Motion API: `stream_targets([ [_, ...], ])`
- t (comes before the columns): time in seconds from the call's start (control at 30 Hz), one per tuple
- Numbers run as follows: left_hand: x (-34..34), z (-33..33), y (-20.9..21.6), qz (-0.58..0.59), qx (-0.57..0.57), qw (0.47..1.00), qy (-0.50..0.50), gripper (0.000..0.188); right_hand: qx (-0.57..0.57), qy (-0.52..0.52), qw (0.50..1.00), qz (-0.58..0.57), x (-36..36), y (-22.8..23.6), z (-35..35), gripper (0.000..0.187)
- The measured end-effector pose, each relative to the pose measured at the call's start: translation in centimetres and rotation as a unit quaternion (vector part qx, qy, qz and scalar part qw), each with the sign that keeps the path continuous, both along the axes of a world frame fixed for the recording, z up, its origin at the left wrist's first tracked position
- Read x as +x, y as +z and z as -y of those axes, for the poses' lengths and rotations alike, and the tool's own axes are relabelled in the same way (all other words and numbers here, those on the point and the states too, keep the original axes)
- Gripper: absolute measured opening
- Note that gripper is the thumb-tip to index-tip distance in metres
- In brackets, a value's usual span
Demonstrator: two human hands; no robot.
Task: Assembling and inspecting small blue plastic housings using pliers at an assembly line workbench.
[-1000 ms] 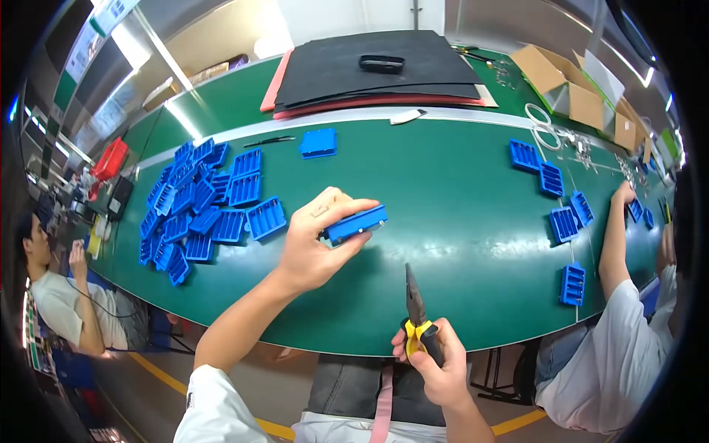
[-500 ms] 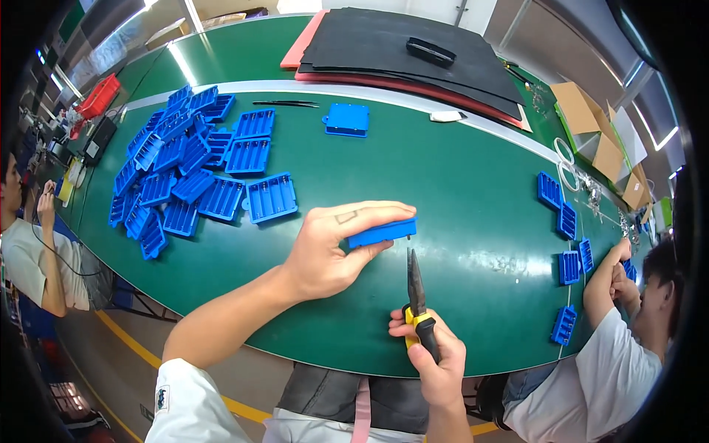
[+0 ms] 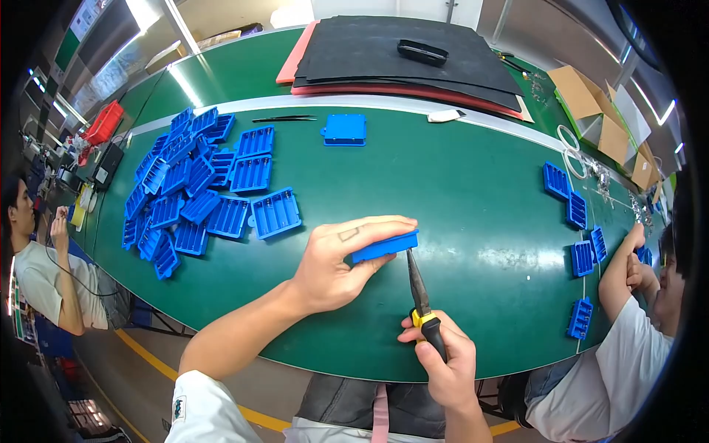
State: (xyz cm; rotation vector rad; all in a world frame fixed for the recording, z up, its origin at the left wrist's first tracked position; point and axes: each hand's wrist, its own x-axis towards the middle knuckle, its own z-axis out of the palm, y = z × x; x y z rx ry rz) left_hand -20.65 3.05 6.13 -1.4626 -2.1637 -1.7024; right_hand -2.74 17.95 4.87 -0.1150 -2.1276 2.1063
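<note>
My left hand (image 3: 329, 267) is closed around a blue plastic battery holder (image 3: 387, 246), gripping it edge-on between the fingers above and the thumb below. In my right hand (image 3: 452, 362) are needle-nose pliers (image 3: 419, 286) with yellow and black handles. Their jaws look closed together, and the tips reach the holder's right end. Whether they grip a small part there is too small to tell. To the left lies a pile of blue battery holders (image 3: 177, 173), most with their slotted insides facing up. Another blue holder (image 3: 345, 129) rests alone beyond my hands.
Black foam sheets (image 3: 369, 55) over pink ones lie at the back with a black case (image 3: 422, 52) on top. Dark tweezers (image 3: 284, 119) lie near the pile. Several holders (image 3: 582, 258) sit at right beside a co-worker (image 3: 605, 369); another person (image 3: 55, 266) sits far left.
The pliers' tips have moved up to the holder's right end, and their jaws have come together. The holder has tilted slightly. The whole view has shifted a little.
</note>
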Motion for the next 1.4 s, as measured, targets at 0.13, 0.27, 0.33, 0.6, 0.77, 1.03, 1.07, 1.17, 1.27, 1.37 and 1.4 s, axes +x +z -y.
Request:
stream_targets([
  [0.13, -0.1, 0.2, 0.1, -0.008, 0.001, 1.0, 0.001, 0.039, -0.01, -0.004, 1.0, 0.004, 0.0, 0.0, 0.2, 0.015],
  [0.27, 0.1, 0.0, -0.1, 0.008, 0.005, 1.0, -0.004, 0.039, -0.018, -0.005, 1.0, 0.002, 0.3, -0.2, 0.3, 0.014],
  [0.33, 0.4, 0.0, -0.2, 0.013, 0.008, 1.0, -0.004, 0.039, -0.025, -0.006, 1.0, 0.0, 0.3, -0.2, 0.3, 0.014],
  [0.6, 0.4, -0.1, -0.1, 0.007, 0.016, 1.0, 0.004, 0.038, -0.018, -0.021, 0.999, 0.017, 0.1, 0.3, 0.3, 0.019],
  [0.77, 0.2, -0.1, 0.1, -0.002, 0.009, 1.0, 0.012, 0.035, -0.004, -0.02, 1.0, 0.013, -0.1, 0.3, 0.4, 0.018],
  [1.03, 0.1, 0.0, 0.1, -0.001, 0.008, 1.0, 0.003, 0.034, -0.01, -0.002, 0.999, 0.032, 0.3, -0.1, 0.0, 0.019],
  [1.07, 0.3, -0.1, 0.1, 0.003, 0.009, 1.0, 0.005, 0.034, -0.013, -0.001, 0.999, 0.031, 0.4, -0.2, 0.0, 0.016],
  [1.17, 0.3, 0.0, -0.3, -0.011, 0.003, 1.0, 0.012, 0.038, -0.012, 0.002, 0.999, 0.037, 0.5, -0.2, 0.0, 0.013],
  [1.27, 0.2, -0.1, -0.8, -0.041, 0.003, 0.999, 0.011, 0.04, -0.036, 0.005, 0.997, 0.064, 0.9, 0.3, 0.0, 0.015],
  [1.37, 0.0, -0.2, -1.1, -0.114, -0.011, 0.993, 0.017, 0.038, -0.088, 0.006, 0.99, 0.106, 1.3, 1.3, -0.1, 0.016],
  [1.4, -0.1, -0.3, -1.2, -0.111, -0.009, 0.994, 0.016, 0.038, -0.112, 0.008, 0.985, 0.128, 1.4, 1.6, -0.3, 0.016],
])
